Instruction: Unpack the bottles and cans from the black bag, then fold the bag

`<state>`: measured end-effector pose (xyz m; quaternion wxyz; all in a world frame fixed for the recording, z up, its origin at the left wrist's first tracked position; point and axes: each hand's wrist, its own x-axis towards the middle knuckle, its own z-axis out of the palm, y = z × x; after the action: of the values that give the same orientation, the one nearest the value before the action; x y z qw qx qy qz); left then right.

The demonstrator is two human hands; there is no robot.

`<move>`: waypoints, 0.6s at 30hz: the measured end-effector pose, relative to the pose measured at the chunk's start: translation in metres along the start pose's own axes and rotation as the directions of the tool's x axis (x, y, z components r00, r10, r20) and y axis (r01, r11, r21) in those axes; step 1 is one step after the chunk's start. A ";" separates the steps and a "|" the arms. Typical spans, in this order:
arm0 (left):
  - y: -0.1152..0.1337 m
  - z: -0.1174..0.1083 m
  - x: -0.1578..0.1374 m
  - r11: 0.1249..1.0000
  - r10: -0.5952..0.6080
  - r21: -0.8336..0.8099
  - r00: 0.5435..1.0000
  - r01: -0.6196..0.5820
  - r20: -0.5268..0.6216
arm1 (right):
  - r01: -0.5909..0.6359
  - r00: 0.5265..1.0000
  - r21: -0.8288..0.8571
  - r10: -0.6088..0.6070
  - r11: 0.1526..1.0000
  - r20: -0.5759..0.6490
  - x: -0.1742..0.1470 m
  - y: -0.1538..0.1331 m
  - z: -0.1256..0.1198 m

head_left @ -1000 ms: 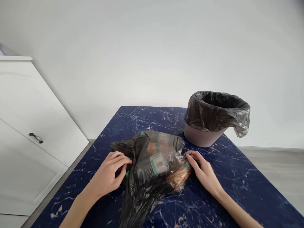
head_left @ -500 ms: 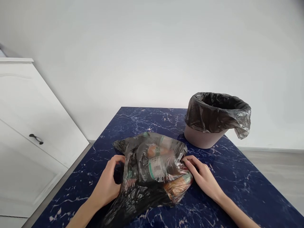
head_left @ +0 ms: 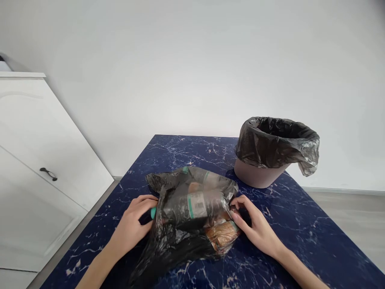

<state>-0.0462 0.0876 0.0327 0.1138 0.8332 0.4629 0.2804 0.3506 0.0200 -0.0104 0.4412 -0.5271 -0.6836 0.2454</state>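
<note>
A thin black plastic bag (head_left: 180, 241) lies rumpled on the blue table, its translucent film stretched over several objects. Through it shows a bottle (head_left: 180, 206) with a white barcode label and green band, lying on its side. Its green cap (head_left: 153, 212) pokes out at the bag's left edge, between the fingers and thumb of my left hand (head_left: 134, 218), which is closed on the bag's edge. My right hand (head_left: 255, 224) pinches the bag at its right side. An orange-brown package (head_left: 222, 236) shows through near that hand. Another bottle (head_left: 210, 180) lies behind, under the film.
A brownish-pink trash bin (head_left: 257, 176) lined with a black bag (head_left: 270, 150) stands at the table's back right. The blue marble-patterned table (head_left: 186, 148) reaches to a white wall (head_left: 192, 72). A white cabinet (head_left: 45, 132) with a dark handle (head_left: 48, 174) is on the left.
The barcode-labelled bottle has shifted inside the bag, and its green cap now sticks out at the left edge. My left hand has moved slightly, fingers nearer the cap. The right hand keeps its place.
</note>
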 end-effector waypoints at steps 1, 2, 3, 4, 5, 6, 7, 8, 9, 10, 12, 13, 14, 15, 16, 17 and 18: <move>0.001 -0.007 0.002 0.996 -0.077 -0.054 0.997 0.076 -0.019 | -0.002 1.000 0.002 0.002 1.000 0.005 0.000 0.000 0.000; 0.001 -0.014 0.003 0.981 -0.162 -0.111 0.986 0.156 -0.044 | -0.005 1.000 0.003 0.005 1.000 0.008 0.000 0.000 0.000; 0.000 -0.019 0.003 0.957 -0.246 -0.174 0.967 0.230 -0.073 | -0.009 1.000 0.003 0.009 1.000 0.009 0.000 0.001 0.000; -0.002 -0.022 0.002 0.924 -0.327 -0.244 0.939 0.295 -0.104 | -0.012 1.000 0.000 0.012 1.000 0.009 0.000 0.001 0.000; -0.005 -0.024 0.001 0.882 -0.401 -0.324 0.906 0.342 -0.134 | -0.014 1.000 -0.004 0.014 1.000 0.005 0.000 0.001 0.001; -0.007 -0.025 0.000 0.834 -0.465 -0.413 0.870 0.366 -0.167 | -0.015 1.000 -0.009 0.015 1.000 0.000 0.000 0.001 0.001; -0.009 -0.025 -0.001 0.783 -0.520 -0.503 0.829 0.367 -0.205 | -0.016 1.000 -0.013 0.016 1.000 -0.005 0.000 0.001 0.001; -0.010 -0.025 -0.001 0.732 -0.572 -0.583 0.783 0.353 -0.244 | -0.016 1.000 -0.016 0.016 1.000 -0.010 0.000 0.001 0.001; -0.010 -0.024 0.000 0.686 -0.620 -0.648 0.732 0.330 -0.283 | -0.017 1.000 -0.019 0.016 1.000 -0.010 0.000 0.001 0.001; -0.010 -0.025 0.001 0.652 -0.656 -0.698 0.682 0.297 -0.323 | -0.017 1.000 -0.021 0.017 1.000 -0.009 0.000 0.001 0.001; -0.007 -0.030 0.006 0.612 -0.686 -0.767 0.613 0.194 -0.392 | -0.019 1.000 -0.024 0.019 1.000 -0.004 0.000 0.001 0.001; -0.005 -0.034 0.009 0.600 -0.676 -0.789 0.608 0.128 -0.416 | -0.021 1.000 -0.026 0.021 0.999 -0.003 0.000 0.001 0.001; -0.004 -0.040 0.011 0.591 -0.655 -0.805 0.614 0.053 -0.441 | -0.024 1.000 -0.027 0.024 0.999 -0.004 0.000 0.000 0.001; -0.003 -0.046 0.014 0.588 -0.629 -0.809 0.617 -0.021 -0.473 | -0.027 1.000 -0.029 0.027 0.999 -0.008 0.001 0.000 0.001; -0.003 -0.052 0.016 0.596 -0.603 -0.799 0.614 -0.078 -0.510 | -0.032 0.999 -0.030 0.032 0.999 -0.012 0.001 -0.001 0.001; -0.002 -0.057 0.017 0.630 -0.581 -0.768 0.589 -0.113 -0.563 | -0.038 0.999 -0.032 0.037 0.999 -0.014 0.001 -0.002 0.000; -0.002 -0.062 0.018 0.691 -0.552 -0.711 0.538 -0.131 -0.637 | -0.042 0.999 -0.033 0.041 0.999 -0.014 0.001 -0.002 0.000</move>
<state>-0.0760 0.0995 0.0890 0.2221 0.4297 0.4271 0.7640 0.3491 0.0203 -0.0085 0.4318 -0.5500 -0.6735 0.2396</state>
